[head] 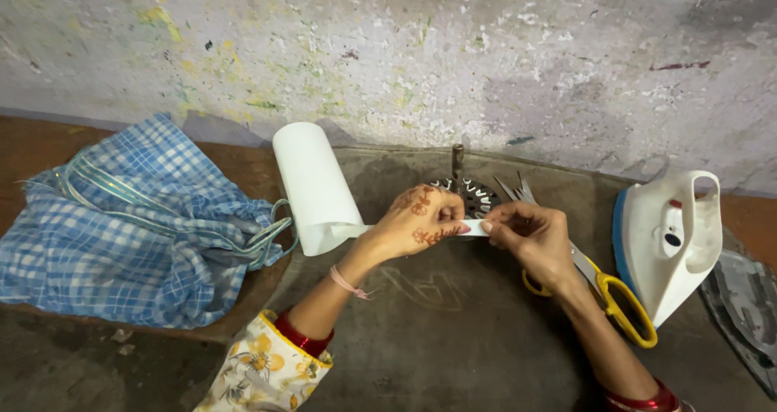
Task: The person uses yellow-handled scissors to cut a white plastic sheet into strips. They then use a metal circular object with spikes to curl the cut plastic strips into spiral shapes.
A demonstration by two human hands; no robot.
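A roll of white paper (312, 184) lies on a grey slab (437, 331), and a narrow strip runs off its lower end to the right. My left hand (421, 222), marked with henna, pinches that white strip (476, 227) at its middle. My right hand (530, 238) grips the strip's free end just to the right; the two hands almost touch. Yellow-handled scissors (619, 303) lie under and beside my right wrist, blades pointing toward the wall.
A blue checked cloth bag (129, 234) slumps at the left. A white electric iron (668, 242) stands on its heel at the right. A perforated metal disc on a rod (473, 193) and several thin metal strips sit behind my hands, before the stained wall.
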